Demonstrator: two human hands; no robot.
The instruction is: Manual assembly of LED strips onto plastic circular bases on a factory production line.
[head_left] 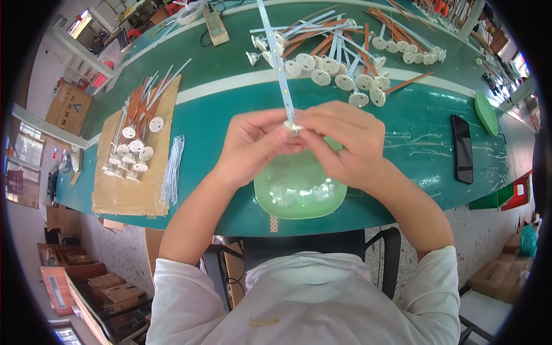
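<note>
In front of me, my left hand [247,144] and my right hand [349,144] meet at the lower end of a white LED strip [280,69]. The strip stands up and away from me, with small yellowish dots along it. At its foot is a small white end piece [292,126], pinched between the fingertips of both hands and partly covered by them. Below the hands sits a light green plastic bowl [302,201], with shiny clear pieces inside that I cannot make out well.
Strips with white round discs [325,66] lie heaped at the back. More lie on a cardboard sheet [138,192] at left, beside a bundle of white wires [173,172]. At right are a black phone [462,148] and a green dish [486,114]. A chair [391,253] stands close by.
</note>
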